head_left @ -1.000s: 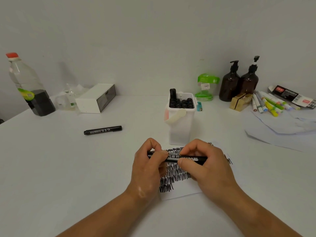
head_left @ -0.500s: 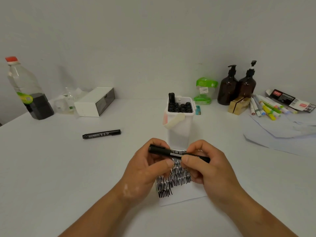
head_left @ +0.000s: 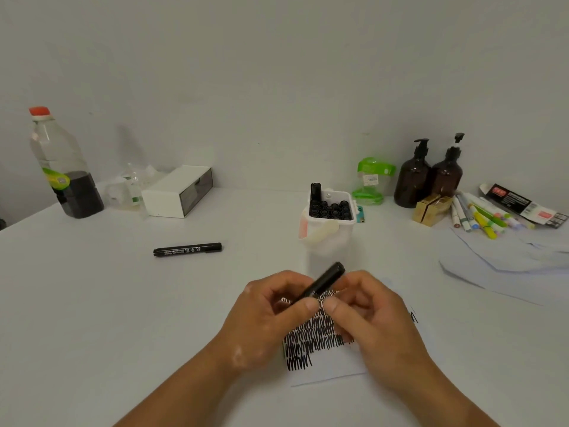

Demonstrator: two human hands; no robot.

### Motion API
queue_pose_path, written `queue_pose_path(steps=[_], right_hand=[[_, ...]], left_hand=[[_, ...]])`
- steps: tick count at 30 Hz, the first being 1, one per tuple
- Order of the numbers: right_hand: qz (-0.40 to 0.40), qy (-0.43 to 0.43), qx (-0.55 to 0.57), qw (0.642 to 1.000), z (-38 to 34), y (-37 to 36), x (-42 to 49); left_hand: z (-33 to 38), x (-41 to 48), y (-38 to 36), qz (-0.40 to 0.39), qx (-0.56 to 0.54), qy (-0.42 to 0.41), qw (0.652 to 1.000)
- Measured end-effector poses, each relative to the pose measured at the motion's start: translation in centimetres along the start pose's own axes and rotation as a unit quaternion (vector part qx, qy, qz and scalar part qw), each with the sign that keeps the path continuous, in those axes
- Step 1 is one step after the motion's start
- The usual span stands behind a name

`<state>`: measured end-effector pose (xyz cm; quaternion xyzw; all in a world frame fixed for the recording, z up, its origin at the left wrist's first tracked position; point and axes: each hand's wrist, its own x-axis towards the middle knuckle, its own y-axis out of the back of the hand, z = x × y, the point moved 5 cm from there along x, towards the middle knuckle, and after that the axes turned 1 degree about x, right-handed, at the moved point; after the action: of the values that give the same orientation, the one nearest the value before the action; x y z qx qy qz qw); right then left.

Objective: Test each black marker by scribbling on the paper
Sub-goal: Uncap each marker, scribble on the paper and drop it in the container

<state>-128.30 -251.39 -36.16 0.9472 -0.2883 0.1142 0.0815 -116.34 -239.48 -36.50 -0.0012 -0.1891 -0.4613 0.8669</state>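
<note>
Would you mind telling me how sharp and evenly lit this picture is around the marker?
Head view: soft, even light, faint shadows, no glare; the marker between the left hand and right hand is slightly blurred; the bottle at far left leans from wide-angle distortion.

Held marker [head_left: 326,280] blurred, near end hidden behind fingers [head_left: 303,305], print on lying marker [head_left: 187,249] unreadable

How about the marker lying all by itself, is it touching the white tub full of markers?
Apart. The head view shows a wide stretch of bare table between the lone marker and the white tub.
</note>
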Motion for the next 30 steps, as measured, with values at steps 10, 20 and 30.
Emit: queue_pose_path(steps=[10,20,30], right_hand=[[0.118,0.101,-0.17,0.973,-4.8,3.5,0.8],[0.226,0.217,-0.389,0.866,-17.3,7.3,10.2],[0.053,0.122,-0.565,0.814,-12.1,2.9,18.1]], left_hand=[[-0.5,0.2,1.2,0.025,0.137,0.005,0.99],[-2.4,0.8,4.5,0.161,0.065,0.099,0.98],[-2.8,0.9,4.7,0.164,0.06,0.11,0.979]])
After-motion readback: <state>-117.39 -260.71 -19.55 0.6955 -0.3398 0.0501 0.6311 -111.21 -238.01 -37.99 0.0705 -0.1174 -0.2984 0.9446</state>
